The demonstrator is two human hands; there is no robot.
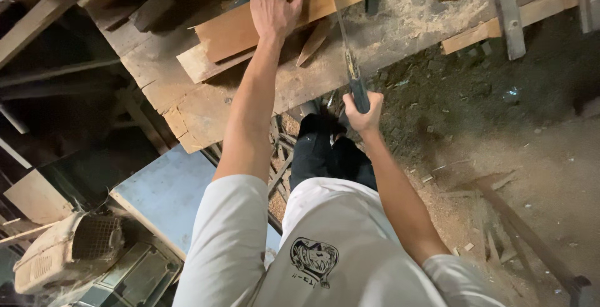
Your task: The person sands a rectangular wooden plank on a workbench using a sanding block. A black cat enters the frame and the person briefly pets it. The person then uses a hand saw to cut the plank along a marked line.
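My left hand (pixel 275 6) lies flat, fingers spread, on a reddish wooden board (pixel 237 29) that rests on a worn workbench (pixel 200 104). My right hand (pixel 362 112) grips the dark handle of a hand saw (pixel 345 51). The thin blade of the saw runs up and away from the handle, across the board's right end just beside my left hand. A small wedge-shaped offcut (pixel 314 39) lies under the board near the blade. My dark trousers and white shirt fill the lower middle of the view.
Sawdust covers the bench top and the dirt floor at the right. Wooden strips (pixel 509 13) and a long plank (pixel 500 26) lie at the upper right. A blue-grey panel (pixel 165 191) and a dusty machine housing (pixel 69 251) sit lower left. A board (pixel 525 232) lies on the floor at right.
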